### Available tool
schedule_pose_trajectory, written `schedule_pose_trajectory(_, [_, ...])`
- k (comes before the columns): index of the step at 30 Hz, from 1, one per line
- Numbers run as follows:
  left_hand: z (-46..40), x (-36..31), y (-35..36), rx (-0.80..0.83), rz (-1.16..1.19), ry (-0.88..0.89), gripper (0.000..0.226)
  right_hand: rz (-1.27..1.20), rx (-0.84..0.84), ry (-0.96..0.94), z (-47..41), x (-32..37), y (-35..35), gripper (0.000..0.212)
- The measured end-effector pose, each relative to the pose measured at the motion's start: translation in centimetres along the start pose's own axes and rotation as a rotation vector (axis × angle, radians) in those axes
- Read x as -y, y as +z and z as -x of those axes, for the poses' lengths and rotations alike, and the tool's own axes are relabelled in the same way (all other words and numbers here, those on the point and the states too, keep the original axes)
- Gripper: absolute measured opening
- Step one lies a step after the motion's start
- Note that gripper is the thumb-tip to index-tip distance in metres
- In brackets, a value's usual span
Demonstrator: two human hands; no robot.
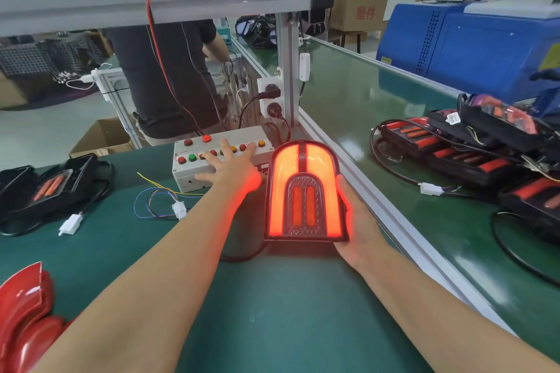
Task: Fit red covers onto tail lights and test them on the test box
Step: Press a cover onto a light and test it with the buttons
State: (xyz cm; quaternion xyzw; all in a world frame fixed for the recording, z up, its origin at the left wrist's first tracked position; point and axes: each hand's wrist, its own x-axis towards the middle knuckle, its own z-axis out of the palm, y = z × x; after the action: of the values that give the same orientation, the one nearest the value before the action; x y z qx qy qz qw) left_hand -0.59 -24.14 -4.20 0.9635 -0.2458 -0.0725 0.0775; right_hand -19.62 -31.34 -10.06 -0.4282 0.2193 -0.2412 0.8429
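Observation:
A tail light (304, 191) with its red cover on glows bright orange-red above the green table. My right hand (356, 227) holds it from the right side and underneath, fingers curled round its edge. My left hand (228, 166) lies flat with spread, straight fingers on the grey test box (188, 174), fingertips on its row of coloured buttons. A black cable runs from under the light toward the box.
Loose red covers (27, 312) lie at the lower left. A black tail light (48, 188) with a white plug sits at the left. Several tail lights (472, 154) are piled at the right. An aluminium rail (378, 200) divides the tables. A person (169, 70) stands behind the bench.

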Motion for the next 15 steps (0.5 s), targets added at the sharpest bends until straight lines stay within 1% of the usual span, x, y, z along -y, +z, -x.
schedule_pose_trajectory(4, [-0.7,0.2,-1.2,0.102,0.033,0.003,0.075,-0.025,-0.015,0.014,-0.1,0.1,0.1,0.058])
schedule_pose_trajectory(7, [-0.6,0.2,-1.5,0.117,0.024,0.010,0.072,-0.023,-0.025,0.028,0.0,0.1,0.1,0.053])
schedule_pose_trajectory(9, [-0.6,0.2,-1.6,0.080,-0.001,0.021,0.072,-0.021,-0.021,0.048,0.0,0.2,0.1,0.049])
schedule_pose_trajectory(11, [-0.7,0.1,-1.7,0.023,-0.081,0.050,0.068,-0.016,-0.015,0.057,0.0,0.3,0.0,0.049])
schedule_pose_trajectory(15, [-0.8,0.3,-1.4,-0.022,-0.179,0.102,0.063,-0.025,-0.020,0.040,0.0,0.2,0.1,0.054])
